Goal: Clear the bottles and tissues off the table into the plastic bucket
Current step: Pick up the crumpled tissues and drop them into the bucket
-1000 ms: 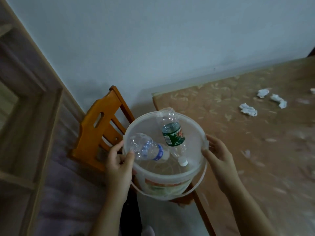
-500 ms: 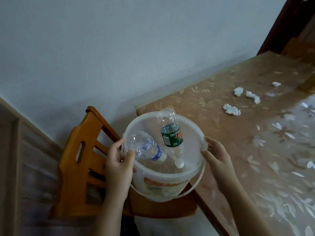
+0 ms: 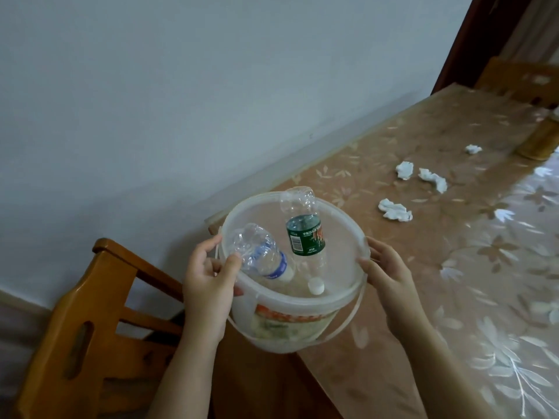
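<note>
I hold a translucent plastic bucket (image 3: pixel 341 237) over the table's left corner, one hand on each side of its rim. My left hand (image 3: pixel 208 279) grips the left rim, thumb inside. My right hand (image 3: pixel 390 273) presses the right rim. Inside lie two clear plastic bottles: one with a blue label (image 3: pixel 260 255) and one with a green label (image 3: pixel 305 234), cap down. Several crumpled white tissues lie on the table further right: one nearest (image 3: pixel 394 210), two behind it (image 3: pixel 404 170) (image 3: pixel 433 183), and a small one far back (image 3: pixel 472 149).
The table (image 3: pixel 453 282) has a brown floral cover and runs along a pale wall. An orange wooden chair (image 3: pixel 99 322) stands at the table's left end. A brownish cylinder container (image 3: pixel 538 140) sits at the far right, with another chair behind it.
My view has swung to the right, bringing more of the table and the tissues into sight. Both hands keep the same hold on the bucket, and the bottles have barely shifted.
</note>
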The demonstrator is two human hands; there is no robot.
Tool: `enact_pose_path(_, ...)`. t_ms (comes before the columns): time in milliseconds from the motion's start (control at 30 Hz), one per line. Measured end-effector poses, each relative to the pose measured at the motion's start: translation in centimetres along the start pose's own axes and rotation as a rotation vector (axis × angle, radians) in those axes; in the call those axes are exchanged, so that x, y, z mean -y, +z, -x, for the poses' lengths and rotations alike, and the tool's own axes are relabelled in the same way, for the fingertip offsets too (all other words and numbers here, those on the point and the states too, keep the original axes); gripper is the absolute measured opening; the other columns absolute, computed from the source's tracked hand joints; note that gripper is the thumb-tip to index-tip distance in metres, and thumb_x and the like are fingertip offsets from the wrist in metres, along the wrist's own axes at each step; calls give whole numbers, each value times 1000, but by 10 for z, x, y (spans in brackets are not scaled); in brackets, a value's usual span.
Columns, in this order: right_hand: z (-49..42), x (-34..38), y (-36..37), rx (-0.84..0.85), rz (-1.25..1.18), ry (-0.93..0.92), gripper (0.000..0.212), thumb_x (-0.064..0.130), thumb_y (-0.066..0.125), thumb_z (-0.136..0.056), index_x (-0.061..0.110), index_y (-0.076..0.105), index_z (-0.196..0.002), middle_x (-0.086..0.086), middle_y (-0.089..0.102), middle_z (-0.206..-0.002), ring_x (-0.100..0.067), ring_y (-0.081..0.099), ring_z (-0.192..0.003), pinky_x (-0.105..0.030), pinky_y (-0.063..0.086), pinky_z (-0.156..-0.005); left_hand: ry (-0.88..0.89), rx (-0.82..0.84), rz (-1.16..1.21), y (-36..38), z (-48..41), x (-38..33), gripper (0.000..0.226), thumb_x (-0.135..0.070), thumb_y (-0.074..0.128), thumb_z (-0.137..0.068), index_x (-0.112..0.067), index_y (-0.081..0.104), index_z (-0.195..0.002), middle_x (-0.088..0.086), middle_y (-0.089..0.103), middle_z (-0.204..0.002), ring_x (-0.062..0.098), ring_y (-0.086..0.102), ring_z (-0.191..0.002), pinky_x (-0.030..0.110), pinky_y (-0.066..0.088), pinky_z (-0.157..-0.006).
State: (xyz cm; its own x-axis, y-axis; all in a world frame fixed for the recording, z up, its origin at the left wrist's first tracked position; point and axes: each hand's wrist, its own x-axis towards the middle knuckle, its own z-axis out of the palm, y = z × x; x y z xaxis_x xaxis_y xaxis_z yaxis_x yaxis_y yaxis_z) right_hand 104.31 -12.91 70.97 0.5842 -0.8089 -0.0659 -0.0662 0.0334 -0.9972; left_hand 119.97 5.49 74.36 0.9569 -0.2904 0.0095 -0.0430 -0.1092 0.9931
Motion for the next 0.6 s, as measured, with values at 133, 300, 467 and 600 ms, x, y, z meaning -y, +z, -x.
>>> enact_pose_path(133, -41, -1, -16, 0, -21, -13, 36, 20, 60, -85, 24, 53, -120, 0, 62, -115, -17, 58, -107, -40, 51, -88, 6, -11, 20, 38, -30, -4, 41, -5, 64, -80, -40, 60, -99, 15, 64, -72, 21, 63, -57, 34, 56, -53)
enact_pose_path(300, -82, -3, -31, 8, -14, -20, 38, 20, 61, -84, 23, 52, -121, 1, 63, -115, -15, 59, -106, -41, 51, -89, 50, -64, 21, 78, -64, -3, 38, -10, 64, -70, -41, 65, -93, -6, 64, -58, 6, 59, -50, 21, 50, -48)
enact_pose_path(467, -116, -5, -43, -2, 0, -19, 43, 25, 62, -83, 20, 51, -124, 0, 61, -118, -14, 57, -108, -39, 50, -90, 89, -61, 30, 110, -87, -3, 34, -17, 62, -67, -40, 65, -92, -12, 63, -52, 0, 54, -43, 15, 44, -44)
enact_pose_path(600, -141, -11, -57, -17, 9, -5, 53, 45, 59, -74, 26, 49, -123, 3, 58, -121, -7, 57, -109, -28, 47, -89, 91, -74, 37, 128, -99, -4, 33, -14, 60, -69, -38, 64, -92, -13, 56, -45, 0, 48, -35, 13, 41, -39)
